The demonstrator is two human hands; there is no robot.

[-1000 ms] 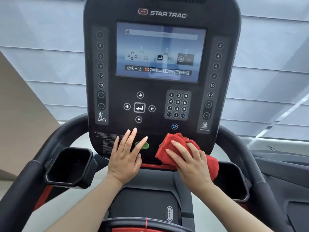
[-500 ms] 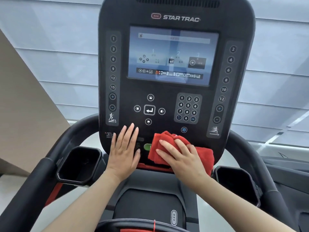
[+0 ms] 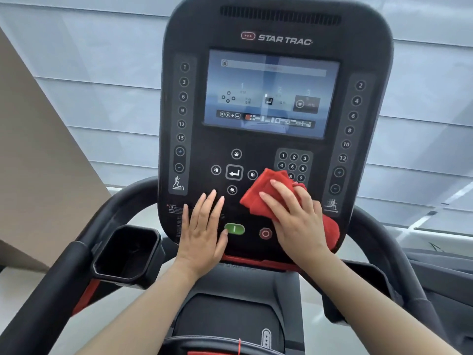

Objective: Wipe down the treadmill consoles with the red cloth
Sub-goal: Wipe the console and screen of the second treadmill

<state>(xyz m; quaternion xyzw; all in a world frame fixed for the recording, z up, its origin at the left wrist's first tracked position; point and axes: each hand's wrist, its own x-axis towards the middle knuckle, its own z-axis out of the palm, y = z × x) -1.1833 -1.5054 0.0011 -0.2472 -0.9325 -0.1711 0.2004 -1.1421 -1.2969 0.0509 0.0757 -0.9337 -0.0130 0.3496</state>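
A black Star Trac treadmill console [image 3: 276,149] fills the middle of the head view, with a lit screen [image 3: 271,93] and button panels. My right hand [image 3: 297,221] presses the bunched red cloth [image 3: 266,193] flat against the lower right of the console, over the bottom of the number keypad. Straight fingers lie on top of the cloth. My left hand [image 3: 204,226] rests flat on the lower left of the console, fingers straight, beside the green start button [image 3: 235,229]. The red stop button [image 3: 265,233] shows between my hands.
Black curved handrails [image 3: 51,285] run down both sides. A black cup holder [image 3: 128,252] sits at lower left, and another at lower right is partly hidden by my right arm. A beige slanted wall [image 3: 30,175] is at left. Window blinds are behind the console.
My right hand has slid the red cloth up and to the right, from the bottom edge onto the keypad, uncovering the green and red buttons. My left hand stays flat on the lower left.
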